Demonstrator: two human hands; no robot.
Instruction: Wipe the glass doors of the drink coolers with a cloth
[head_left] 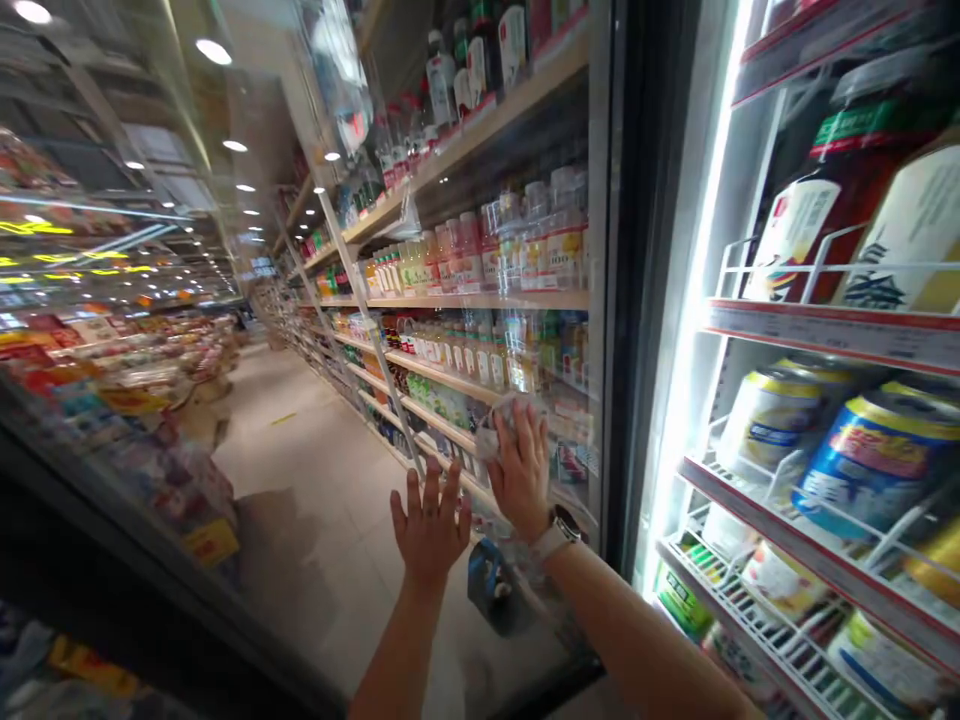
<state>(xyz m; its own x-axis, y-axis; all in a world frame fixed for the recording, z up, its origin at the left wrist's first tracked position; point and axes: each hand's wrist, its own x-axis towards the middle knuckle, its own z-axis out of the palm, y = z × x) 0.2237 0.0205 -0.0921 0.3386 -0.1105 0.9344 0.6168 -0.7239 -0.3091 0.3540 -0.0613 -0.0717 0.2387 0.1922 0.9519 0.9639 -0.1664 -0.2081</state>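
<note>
Currently, the right hand (521,470) is pressing its spread fingers onto a crumpled cloth (504,428) against the glass door (442,420) (a wristwatch (561,532) is sitting just behind that hand). The left hand (431,525) is standing open beside it, fingers wide. Beyond the glass, bottled drinks (457,255) are lining wooden shelves (480,300); canned drinks (874,465) are sitting on wire racks (780,640) at right.

Pretty bright shot overall: ceiling spotlights (214,52) light the aisle from above, and the LED strip (709,250) inside the fridge blazes on the right, nearly blowing out. The glass door (247,250) throws glare and ghosty reflections across the left side. Heavy fisheye bend at the edges, shelves (480,300) curve, far aisle goes soft.
</note>
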